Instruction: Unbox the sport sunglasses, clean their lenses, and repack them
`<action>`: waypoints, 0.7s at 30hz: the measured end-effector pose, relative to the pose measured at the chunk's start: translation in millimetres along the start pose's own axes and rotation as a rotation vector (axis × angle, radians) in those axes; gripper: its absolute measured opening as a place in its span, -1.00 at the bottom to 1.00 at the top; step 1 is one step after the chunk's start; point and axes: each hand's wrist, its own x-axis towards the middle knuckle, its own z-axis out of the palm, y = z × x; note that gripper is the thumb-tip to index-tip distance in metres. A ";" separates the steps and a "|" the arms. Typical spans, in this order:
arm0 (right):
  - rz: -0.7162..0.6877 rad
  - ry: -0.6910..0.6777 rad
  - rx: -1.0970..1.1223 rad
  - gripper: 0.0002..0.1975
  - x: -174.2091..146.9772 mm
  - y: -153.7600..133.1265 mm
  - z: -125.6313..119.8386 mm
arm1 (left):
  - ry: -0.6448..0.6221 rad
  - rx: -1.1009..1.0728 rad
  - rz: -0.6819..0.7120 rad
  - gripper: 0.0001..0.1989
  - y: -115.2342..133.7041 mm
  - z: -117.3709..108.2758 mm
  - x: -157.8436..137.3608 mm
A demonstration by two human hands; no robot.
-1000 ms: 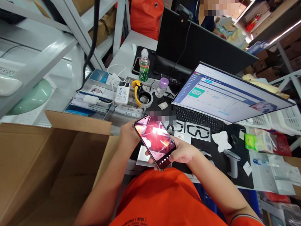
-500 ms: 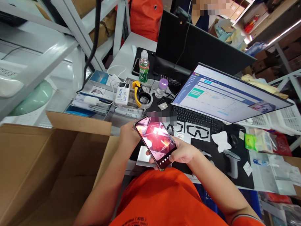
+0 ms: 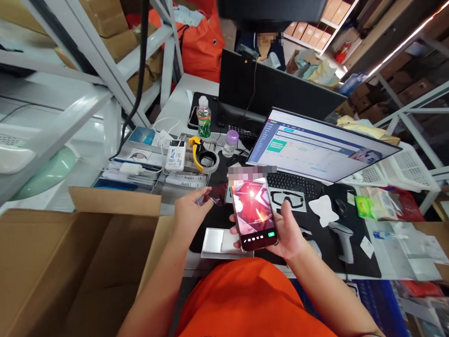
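Observation:
My right hand [image 3: 290, 232] holds a smartphone [image 3: 253, 214] upright from below, fingers behind it and thumb lifted off its edge. Its lit screen shows a bright red picture with a row of icons underneath. To the left of the phone, my left hand [image 3: 189, 214] is closed, thumb and fingertips pinched together. A dark reddish, glossy piece [image 3: 220, 193] shows at those fingertips; I cannot make out what it is. Below the phone lies a flat white box [image 3: 214, 241] on the desk. A card with a goggle outline [image 3: 290, 199] lies behind my right thumb.
A large open carton [image 3: 111, 204] stands at the left. Around the desk are a monitor [image 3: 312, 153], keyboard [image 3: 296, 183], yellow tape dispenser [image 3: 197, 154], green bottle [image 3: 204, 121], purple-capped jar [image 3: 231, 142] and barcode scanner [image 3: 343, 240]. Behind the monitors, a person [image 3: 279, 46] is partly visible.
My left hand has come away from the phone toward the left. The phone stands more upright in my right hand, whose thumb has lifted from the screen. The camera view has shifted.

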 end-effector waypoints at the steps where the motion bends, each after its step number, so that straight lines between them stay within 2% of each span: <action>1: -0.038 0.028 0.014 -0.09 -8.1 -3.3 0.8 | -0.001 0.000 0.013 -0.65 1.3 -1.0 -1.3; 4: -0.152 0.169 0.026 -0.09 -40.4 -11.8 -4.8 | 0.000 0.009 0.056 -0.64 9.0 -6.1 -7.1; 7: -0.289 0.402 0.012 -0.08 -79.3 -14.2 -21.6 | 0.000 0.020 0.096 -0.64 21.6 -11.9 -15.0; 10: -0.420 0.640 0.042 -0.13 -115.9 -8.2 -41.9 | -0.004 0.024 0.134 -0.63 35.9 -15.6 -23.9; 12: -0.481 0.753 0.088 -0.19 -136.5 0.3 -53.7 | -0.018 0.024 0.158 -0.63 45.5 -16.9 -30.2; 21: -0.604 0.943 0.277 -0.34 -207.6 48.6 -97.9 | -0.082 0.044 0.285 -0.63 84.3 -17.6 -51.2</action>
